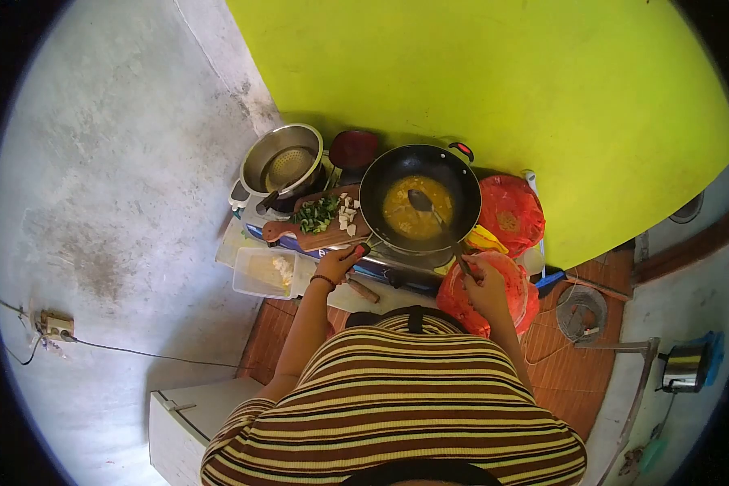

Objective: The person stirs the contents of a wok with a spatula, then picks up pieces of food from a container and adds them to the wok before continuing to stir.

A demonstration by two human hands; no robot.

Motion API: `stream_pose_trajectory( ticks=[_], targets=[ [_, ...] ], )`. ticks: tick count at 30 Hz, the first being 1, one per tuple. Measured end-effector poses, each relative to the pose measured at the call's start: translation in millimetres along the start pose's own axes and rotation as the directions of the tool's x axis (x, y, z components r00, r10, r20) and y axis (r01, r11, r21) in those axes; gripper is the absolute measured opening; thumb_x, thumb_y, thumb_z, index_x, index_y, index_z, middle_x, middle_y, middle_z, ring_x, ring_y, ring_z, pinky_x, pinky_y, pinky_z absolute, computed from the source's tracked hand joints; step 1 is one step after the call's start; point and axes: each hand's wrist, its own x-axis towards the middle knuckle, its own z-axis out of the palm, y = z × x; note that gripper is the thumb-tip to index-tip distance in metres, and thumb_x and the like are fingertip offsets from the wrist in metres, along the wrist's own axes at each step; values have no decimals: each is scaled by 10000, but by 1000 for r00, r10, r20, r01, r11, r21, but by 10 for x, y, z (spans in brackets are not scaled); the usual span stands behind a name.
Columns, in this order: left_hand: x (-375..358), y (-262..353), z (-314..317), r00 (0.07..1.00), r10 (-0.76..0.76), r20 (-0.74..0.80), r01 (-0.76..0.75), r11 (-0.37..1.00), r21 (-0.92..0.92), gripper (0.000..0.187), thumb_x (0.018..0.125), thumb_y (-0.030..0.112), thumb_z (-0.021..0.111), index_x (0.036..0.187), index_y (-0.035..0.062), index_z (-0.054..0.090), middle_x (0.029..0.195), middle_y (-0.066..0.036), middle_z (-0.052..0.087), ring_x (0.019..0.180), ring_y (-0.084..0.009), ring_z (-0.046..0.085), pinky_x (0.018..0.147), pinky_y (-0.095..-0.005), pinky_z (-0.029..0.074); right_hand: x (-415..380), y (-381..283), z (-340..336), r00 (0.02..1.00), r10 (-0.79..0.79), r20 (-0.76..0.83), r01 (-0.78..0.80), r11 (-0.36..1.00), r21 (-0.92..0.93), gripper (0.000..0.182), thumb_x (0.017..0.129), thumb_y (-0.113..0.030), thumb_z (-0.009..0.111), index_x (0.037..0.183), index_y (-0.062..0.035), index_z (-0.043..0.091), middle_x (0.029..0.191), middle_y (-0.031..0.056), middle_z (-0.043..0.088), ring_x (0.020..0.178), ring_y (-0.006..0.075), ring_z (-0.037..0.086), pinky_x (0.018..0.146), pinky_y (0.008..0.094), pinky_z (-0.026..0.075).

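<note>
My left hand [334, 265] is closed round the near handle of a dark wok [374, 174]. In the wok lies a yellow, soupy food [405, 227]. My right hand [483, 283] grips the handle of a dark spatula [420, 200], whose blade rests in the yellow food. Left of the wok, a wooden cutting board [321, 240] holds chopped green leaves [316, 214] and small pale pieces [347, 215].
A steel pot [249, 168] with a perforated insert stands at the back left. A plastic container [243, 282] sits front left. Red plastic bags [512, 212] lie to the right, one under my right hand. A knife-like wooden handle [364, 291] is near my left hand.
</note>
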Motion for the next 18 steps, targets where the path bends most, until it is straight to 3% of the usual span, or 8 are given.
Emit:
stream_pose_trajectory(
  ticks=[18],
  targets=[
    [-9, -17, 2, 1000, 7, 0, -7, 1000, -5, 446, 867, 337, 579, 1265, 141, 536, 695, -11, 587, 560, -70, 530, 446, -224, 426, 21, 57, 28, 997, 48, -53, -45, 997, 61, 392, 762, -41, 615, 1150, -47, 564, 778, 82, 598, 667, 141, 574, 640, 277, 464]
  ],
)
